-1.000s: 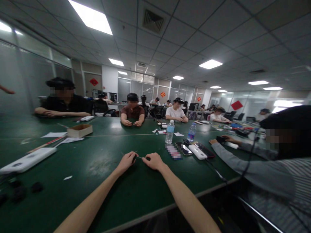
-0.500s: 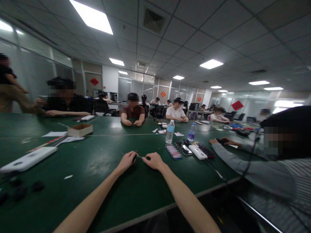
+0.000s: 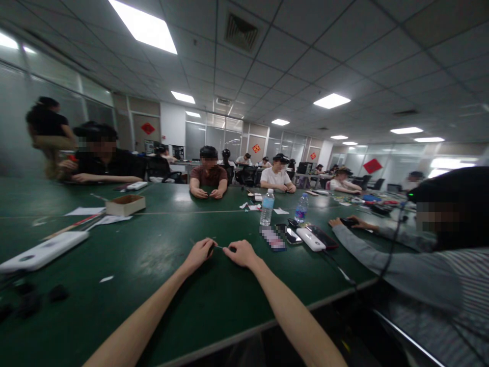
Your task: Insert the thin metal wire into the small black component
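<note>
Over the green table (image 3: 153,306), my left hand (image 3: 199,253) is closed, its thumb and fingers pinched together around something small and dark. My right hand (image 3: 243,254) is closed in the same way, a short gap to the right. A thin pale strand (image 3: 219,247) spans the gap between the two sets of fingertips. Its ends disappear into the fingers, so its kind cannot be made out. Faint thin lines stick out past the left hand's knuckles. Both wrists rest low, close to the tabletop.
Right of my hands are a phone (image 3: 272,238), a white power bank (image 3: 311,239) with a cable, and water bottles (image 3: 267,209). To the left are a white power strip-like case (image 3: 44,252), an open cardboard box (image 3: 126,205) and dark lumps (image 3: 58,293). A co-worker's grey sleeve (image 3: 362,260) reaches in at right.
My hands and the strand between them look unchanged. In the left background, a standing person has moved right and now shows more fully behind the seated person.
</note>
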Tool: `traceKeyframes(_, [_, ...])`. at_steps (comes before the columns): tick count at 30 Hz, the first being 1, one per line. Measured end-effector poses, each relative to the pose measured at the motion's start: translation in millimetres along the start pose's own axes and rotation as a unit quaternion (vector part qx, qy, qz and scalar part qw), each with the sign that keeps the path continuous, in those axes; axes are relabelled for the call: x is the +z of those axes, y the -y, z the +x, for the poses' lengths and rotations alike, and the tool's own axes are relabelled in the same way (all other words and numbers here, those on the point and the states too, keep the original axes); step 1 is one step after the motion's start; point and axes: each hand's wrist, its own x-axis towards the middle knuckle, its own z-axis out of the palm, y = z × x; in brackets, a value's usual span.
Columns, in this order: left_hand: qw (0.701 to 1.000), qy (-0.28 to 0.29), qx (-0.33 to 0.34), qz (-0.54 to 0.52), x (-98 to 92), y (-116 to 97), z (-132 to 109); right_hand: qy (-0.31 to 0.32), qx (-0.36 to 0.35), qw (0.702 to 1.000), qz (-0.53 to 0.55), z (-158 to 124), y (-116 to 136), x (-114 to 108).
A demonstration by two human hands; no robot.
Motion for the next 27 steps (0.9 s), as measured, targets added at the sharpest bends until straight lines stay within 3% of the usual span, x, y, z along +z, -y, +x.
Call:
traceKeyframes(17, [1.0, -0.003, 0.0, -0.013, 4.0, 21, 8, 0.0, 0.009, 1.0, -0.001, 2, 0, 3])
traceKeyframes(27, [1.0, -0.008, -0.019, -0.018, 0.8, 6, 1, -0.003, -0.002, 1.0, 0.0, 1, -2, 3])
